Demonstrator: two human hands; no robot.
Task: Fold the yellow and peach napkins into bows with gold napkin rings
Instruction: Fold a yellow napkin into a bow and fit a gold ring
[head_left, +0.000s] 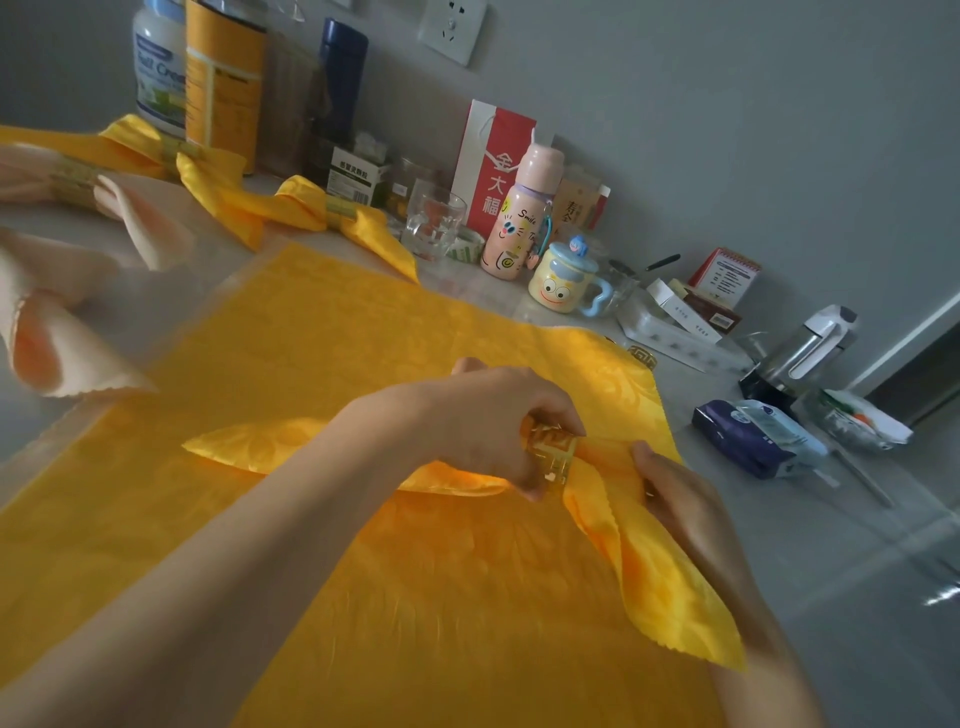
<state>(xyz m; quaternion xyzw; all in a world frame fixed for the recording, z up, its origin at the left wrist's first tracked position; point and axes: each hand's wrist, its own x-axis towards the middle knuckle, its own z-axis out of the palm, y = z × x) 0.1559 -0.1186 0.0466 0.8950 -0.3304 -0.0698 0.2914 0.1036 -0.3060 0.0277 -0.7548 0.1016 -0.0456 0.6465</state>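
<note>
Napkin, yellow patterned fabric, folded into a long strip (670, 592): threaded through gold metal napkin ring (553, 456), one pointed end fanning left of the hands, the other draped over the right hand.
Left hand (483, 421): fingers curled round the ring, gripping it.
Right hand (675, 499): just right of the ring, thumb on top of the strip, holding it; fingers hidden beneath.
Yellow cloth, flat and spread (311, 364): under both hands, on grey worktop (841, 545).
Second gold ring (643, 358): beyond the hands, at the cloth's far edge.
Finished yellow bow (306, 205) and peach bow (140, 228): well beyond the left hand.
</note>
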